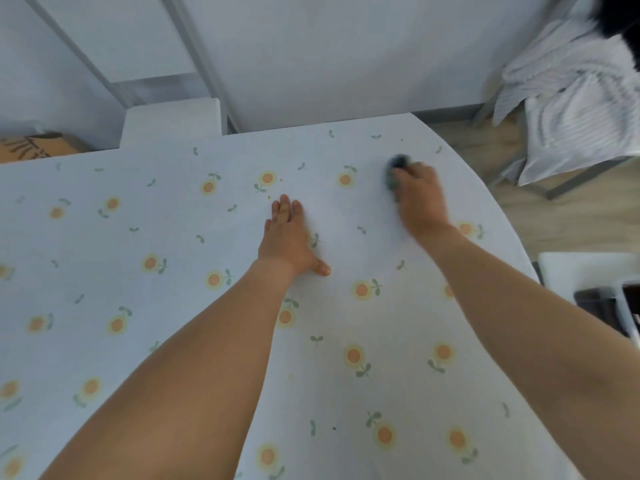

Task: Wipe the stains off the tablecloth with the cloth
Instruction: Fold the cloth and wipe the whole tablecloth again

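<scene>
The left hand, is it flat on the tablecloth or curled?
Flat: the left hand rests palm down on the tablecloth, fingers straight, thumb spread, holding nothing.

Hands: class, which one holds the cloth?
The right hand, far on the tablecloth, grips the dark cloth; the left hand lies flat, holding nothing.

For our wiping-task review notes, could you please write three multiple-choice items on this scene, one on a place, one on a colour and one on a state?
1. Where on the tablecloth is the cloth?
A. far right part
B. near left corner
C. under the left hand

2. What colour is the cloth?
A. bright red
B. dark bluish grey
C. yellow

3. How does the left hand lie?
A. gripping the cloth
B. raised in a fist
C. flat, fingers straight

Answers: 1 A, it lies under the right hand near the far right edge; 2 B, it looks dark though blurred; 3 C, its palm presses the tablecloth.
</scene>
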Motion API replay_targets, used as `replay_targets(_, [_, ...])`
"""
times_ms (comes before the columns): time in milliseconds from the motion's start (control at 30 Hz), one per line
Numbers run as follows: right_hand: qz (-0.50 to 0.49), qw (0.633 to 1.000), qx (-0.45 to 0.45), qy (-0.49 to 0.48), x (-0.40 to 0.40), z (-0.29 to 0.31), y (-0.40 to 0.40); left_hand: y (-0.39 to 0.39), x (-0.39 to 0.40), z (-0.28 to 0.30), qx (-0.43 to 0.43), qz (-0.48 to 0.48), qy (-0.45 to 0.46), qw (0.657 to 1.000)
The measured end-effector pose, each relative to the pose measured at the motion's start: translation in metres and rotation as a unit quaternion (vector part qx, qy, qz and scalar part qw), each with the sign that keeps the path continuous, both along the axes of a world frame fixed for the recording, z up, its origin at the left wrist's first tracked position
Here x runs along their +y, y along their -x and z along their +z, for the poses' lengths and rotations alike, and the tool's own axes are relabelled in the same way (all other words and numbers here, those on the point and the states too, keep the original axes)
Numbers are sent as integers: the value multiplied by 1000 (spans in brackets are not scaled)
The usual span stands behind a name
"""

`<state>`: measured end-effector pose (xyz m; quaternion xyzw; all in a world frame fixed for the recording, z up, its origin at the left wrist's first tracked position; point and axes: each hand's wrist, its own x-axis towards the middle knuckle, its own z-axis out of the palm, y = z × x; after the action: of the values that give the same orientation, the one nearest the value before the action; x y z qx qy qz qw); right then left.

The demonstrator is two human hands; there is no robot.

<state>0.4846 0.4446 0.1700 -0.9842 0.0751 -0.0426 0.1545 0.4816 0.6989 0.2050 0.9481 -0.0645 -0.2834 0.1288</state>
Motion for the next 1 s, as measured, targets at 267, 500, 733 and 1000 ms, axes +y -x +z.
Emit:
replay_targets(267, [-216, 974, -15, -69, 29, 8, -16, -1, -1, -2, 0, 2, -4, 1000])
replay_targets(500, [196, 978, 64, 11, 124, 22, -22, -2, 1, -7, -7, -2, -9, 1000])
replay_targets(733, [-58, 998, -11, -4, -33, 4, 32, 0, 2, -11, -7, 5, -4, 1000])
replay_targets(1000, [-159, 985, -4, -67, 35, 19, 0, 23, -3, -2, -48, -10, -48, 998])
